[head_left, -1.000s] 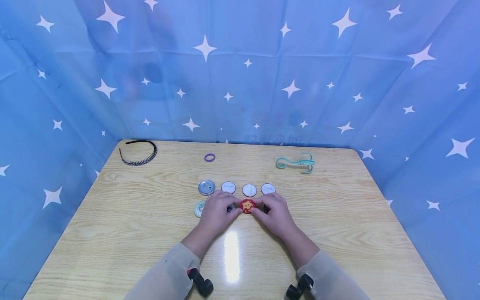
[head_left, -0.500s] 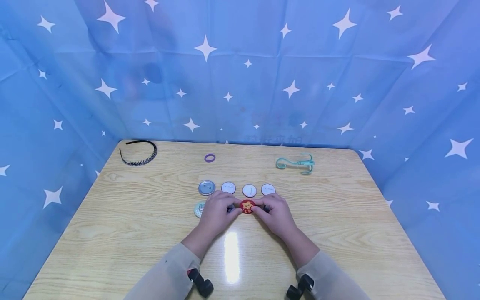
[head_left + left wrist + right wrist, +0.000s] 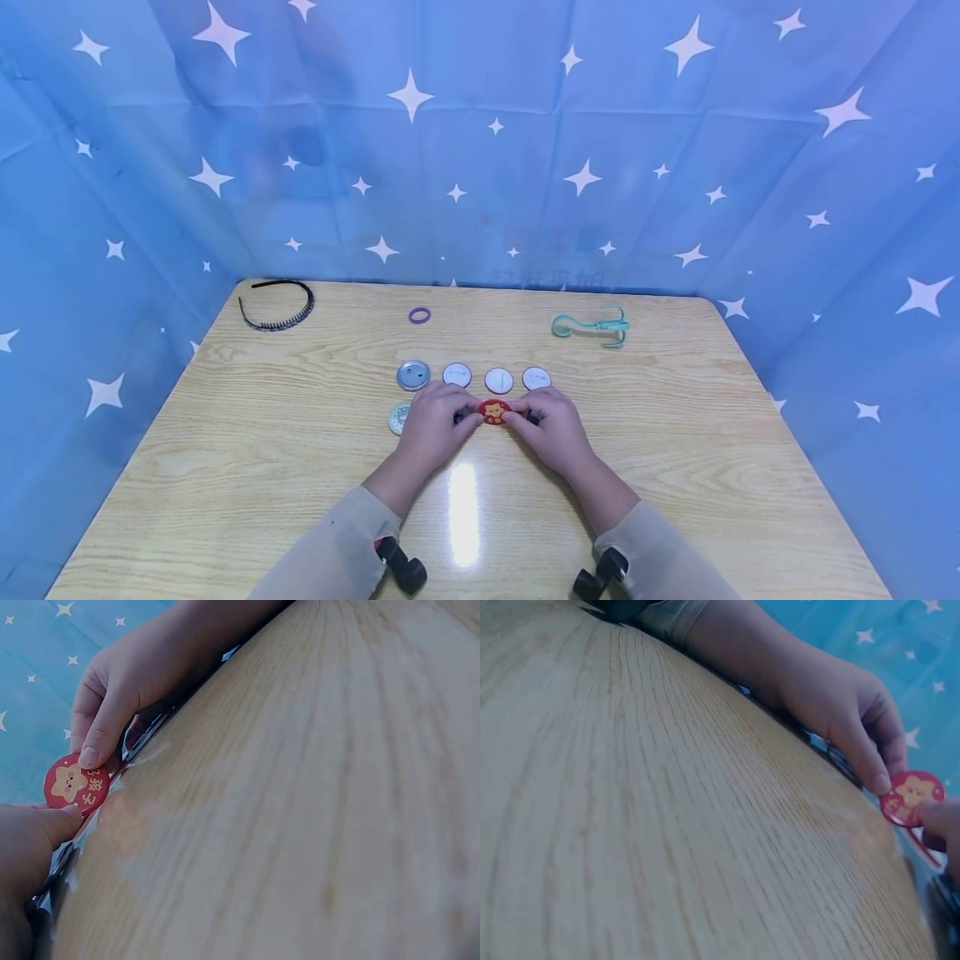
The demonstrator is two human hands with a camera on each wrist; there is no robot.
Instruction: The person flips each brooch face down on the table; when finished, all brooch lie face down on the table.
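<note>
A round red pin badge [image 3: 494, 412] with a yellow star face is held between both hands at the middle of the table. My left hand [image 3: 433, 427] pinches its left edge and my right hand [image 3: 553, 427] pinches its right edge, thumbs on the front. In the left wrist view the red badge [image 3: 66, 785] is tilted up, its printed face toward the camera. The right wrist view has the same badge [image 3: 904, 804], partly covered by the right thumb. A pale green badge [image 3: 397, 418] lies beside the left hand. Dark badges under both hands are mostly hidden.
Behind the hands lies a row of badges, backs up: a silver one [image 3: 413, 375] and white ones such as the rightmost badge [image 3: 536, 378]. Farther back on the wooden table [image 3: 300, 467] are a black headband [image 3: 288, 323], a purple ring [image 3: 419, 315] and a teal hook [image 3: 600, 325].
The red badge has tipped slightly, so its face looks a little flatter in the head view. Both hands keep the same place and hold.
</note>
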